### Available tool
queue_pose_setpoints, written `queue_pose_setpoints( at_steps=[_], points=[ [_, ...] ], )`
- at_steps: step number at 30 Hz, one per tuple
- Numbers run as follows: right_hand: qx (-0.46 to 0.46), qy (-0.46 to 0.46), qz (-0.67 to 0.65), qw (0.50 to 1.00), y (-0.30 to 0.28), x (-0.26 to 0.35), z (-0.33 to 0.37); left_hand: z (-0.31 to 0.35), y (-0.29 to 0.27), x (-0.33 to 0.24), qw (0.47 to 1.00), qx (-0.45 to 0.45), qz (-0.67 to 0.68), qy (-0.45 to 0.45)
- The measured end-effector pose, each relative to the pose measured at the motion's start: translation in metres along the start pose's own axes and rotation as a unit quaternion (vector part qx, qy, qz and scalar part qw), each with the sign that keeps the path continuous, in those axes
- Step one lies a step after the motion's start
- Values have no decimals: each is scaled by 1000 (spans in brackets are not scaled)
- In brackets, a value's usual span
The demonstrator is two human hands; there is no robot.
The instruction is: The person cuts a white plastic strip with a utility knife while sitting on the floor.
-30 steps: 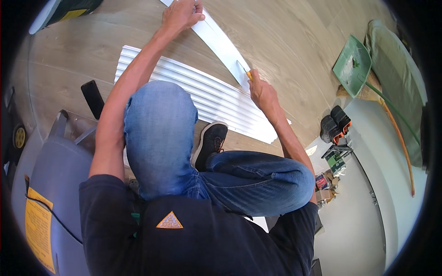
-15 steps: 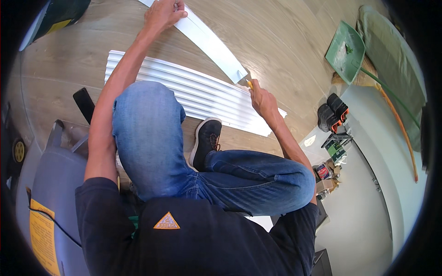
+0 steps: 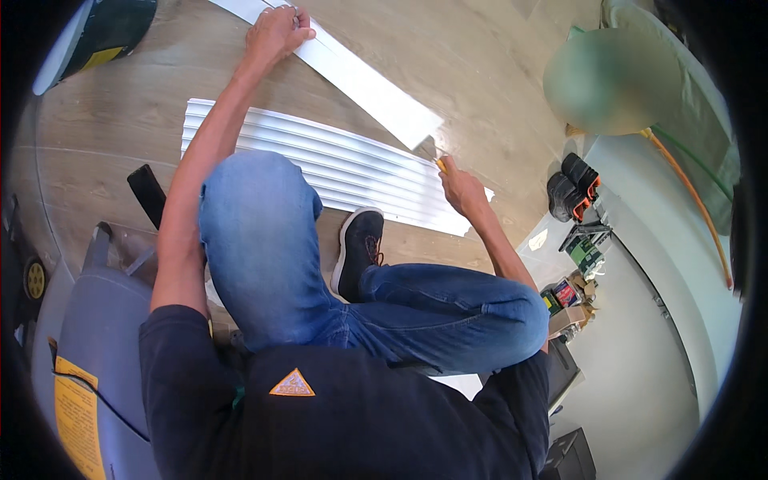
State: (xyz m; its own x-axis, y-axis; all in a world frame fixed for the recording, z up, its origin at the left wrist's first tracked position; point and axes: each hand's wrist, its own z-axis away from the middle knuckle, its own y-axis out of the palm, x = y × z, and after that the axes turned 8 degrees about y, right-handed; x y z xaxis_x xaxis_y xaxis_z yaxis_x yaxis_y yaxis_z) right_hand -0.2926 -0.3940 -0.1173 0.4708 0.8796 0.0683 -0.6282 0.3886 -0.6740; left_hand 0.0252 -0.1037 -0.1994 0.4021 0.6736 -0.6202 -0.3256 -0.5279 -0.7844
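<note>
A long flat white strip (image 3: 364,83) runs slantwise above the wooden floor, from the far left toward the middle. My left hand (image 3: 276,34) is closed on its edge near the far end, with thumb and fingers pinching it. My right hand (image 3: 464,190) grips a yellow-handled utility knife (image 3: 441,165), its thin blade pointing at the strip's near end. Whether the blade touches the strip, I cannot tell. Below lies a ribbed white panel (image 3: 360,177), flat on the floor, partly covered by my left forearm and knee.
My shoe (image 3: 358,252) stands beside the ribbed panel. A black flat object (image 3: 146,190) lies left of my left forearm, near a grey plastic container (image 3: 104,320). Dark shoes (image 3: 572,188) and assorted small items sit along the right, near a pole with an orange handle (image 3: 696,216).
The strip's near end has shifted slightly right, and the small mark or flap there no longer shows. My right hand with the knife has moved slightly right and nearer.
</note>
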Motion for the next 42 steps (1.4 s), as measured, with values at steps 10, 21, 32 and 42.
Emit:
queue_pose_setpoints(
  at_steps=[10, 21, 32, 42],
  points=[
    [42, 58, -520, 851, -46, 55, -64, 2, 5, 8, 996, 83, 28, -32],
    [149, 16, -685, 713, -21, 92, -72, 18, 21, 12, 997, 37, -56, 40],
    [83, -56, -556, 825, 18, 119, -40, 137, 17, -39, 898, 31, 380, -219],
    [141, -113, -650, 738, 31, 149, -16, 191, 3, -73, 741, 160, 628, -177]
  ],
)
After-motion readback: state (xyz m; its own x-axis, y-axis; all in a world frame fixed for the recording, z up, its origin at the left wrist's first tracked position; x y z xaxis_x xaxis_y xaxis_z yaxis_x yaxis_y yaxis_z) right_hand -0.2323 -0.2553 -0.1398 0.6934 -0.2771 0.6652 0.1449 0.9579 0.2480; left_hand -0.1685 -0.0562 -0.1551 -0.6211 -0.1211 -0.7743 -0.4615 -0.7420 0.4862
